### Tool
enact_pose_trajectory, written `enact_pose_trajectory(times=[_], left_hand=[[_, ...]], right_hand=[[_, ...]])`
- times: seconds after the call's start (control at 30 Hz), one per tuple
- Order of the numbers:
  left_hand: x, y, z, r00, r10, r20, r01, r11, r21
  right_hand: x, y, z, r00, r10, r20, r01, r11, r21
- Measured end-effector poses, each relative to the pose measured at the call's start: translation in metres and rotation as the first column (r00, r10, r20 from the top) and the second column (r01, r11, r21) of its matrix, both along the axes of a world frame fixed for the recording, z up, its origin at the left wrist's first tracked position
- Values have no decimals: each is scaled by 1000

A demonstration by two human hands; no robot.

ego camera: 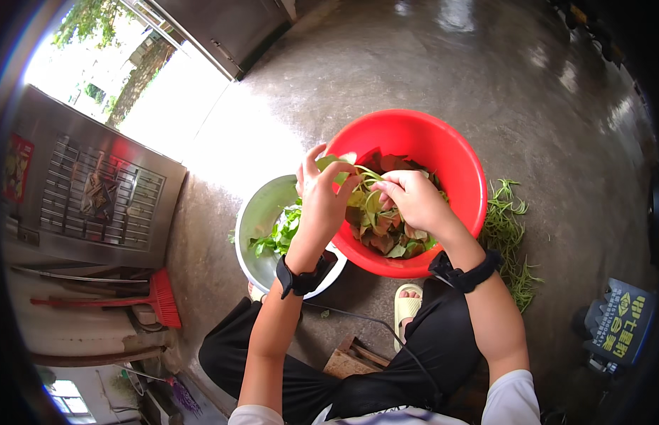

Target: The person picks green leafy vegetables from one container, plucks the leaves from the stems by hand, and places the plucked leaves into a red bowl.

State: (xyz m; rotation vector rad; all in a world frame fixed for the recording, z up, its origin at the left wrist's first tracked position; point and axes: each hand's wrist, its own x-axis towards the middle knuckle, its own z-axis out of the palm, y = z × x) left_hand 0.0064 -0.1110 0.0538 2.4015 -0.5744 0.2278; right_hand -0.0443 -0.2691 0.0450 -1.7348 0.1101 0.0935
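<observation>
Over the red plastic basin [470,180], my left hand [327,188] and my right hand [409,199] hold a green leafy stem [367,172] between them. The left fingers pinch its leafy end, and the right fingertips grip the stalks. Green and reddish-brown leaves [382,236] lie in the basin below. Partly hidden by my left forearm, a metal bowl [250,223] holds bright green leaves [281,234]. A heap of thin green stalks [507,239] lies on the floor to the right of the basin.
A small wooden stool [351,364] is between my legs, and a dark cable crosses there. A red broom [162,300] leans at the left near the metal door [170,202]. A printed carton [621,321] holding bottles stands at the right on the concrete floor [563,138].
</observation>
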Motion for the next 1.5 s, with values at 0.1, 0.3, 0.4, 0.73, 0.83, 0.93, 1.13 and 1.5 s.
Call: enact_pose_trajectory(times=[0.1,0.3,0.4,0.73,0.83,0.93,1.13,1.5], left_hand=[[7,4,-10,986,-167,-11,167,985,-48],[6,2,-8,986,-168,-4,168,986,-12],[0,-8,-9,997,-66,39,62,995,81],[25,17,-22,986,165,-32,-166,986,0],[20,13,-10,982,189,-18,-189,982,-26],[17,11,-1,988,93,124,-46,940,-338],[-7,-5,12,963,-271,-9,271,961,45],[5,0,-4,955,-278,107,281,960,-12]], right_hand=[[-2,0,5,1000,17,-18,-15,998,68],[0,-2,-1,1000,21,-8,-20,995,100],[1,-2,-2,999,-35,-6,36,997,63],[-2,-8,8,987,-158,30,157,987,33],[-2,-13,4,987,-161,-12,161,987,22],[-1,-15,2,988,-154,1,154,987,35],[-3,-21,5,995,-92,-39,96,987,130],[-7,-29,13,992,-61,-106,80,980,183]])
